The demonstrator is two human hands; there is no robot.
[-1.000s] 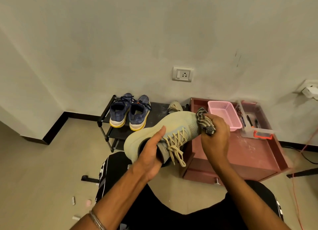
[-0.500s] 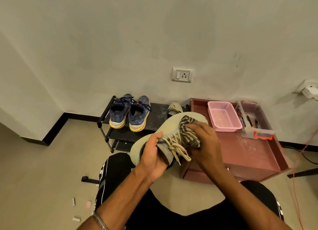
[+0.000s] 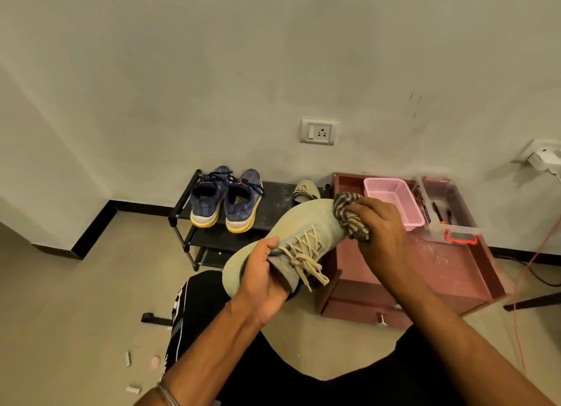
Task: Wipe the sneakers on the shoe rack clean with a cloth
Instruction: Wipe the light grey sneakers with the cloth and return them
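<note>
Pink basket (image 3: 391, 199) on red cabinet (image 3: 431, 272)

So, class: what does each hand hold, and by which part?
Left hand grips the beige lace-up sneaker at its heel collar; right hand clutches the bunched striped cloth.

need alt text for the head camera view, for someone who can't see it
A person's left hand grips a pale green sneaker at the heel opening while the right hand presses a striped cloth to its toe. Behind, a pair of blue sneakers sits on a black shoe rack, beside a reddish cabinet holding a pink basket.
</note>
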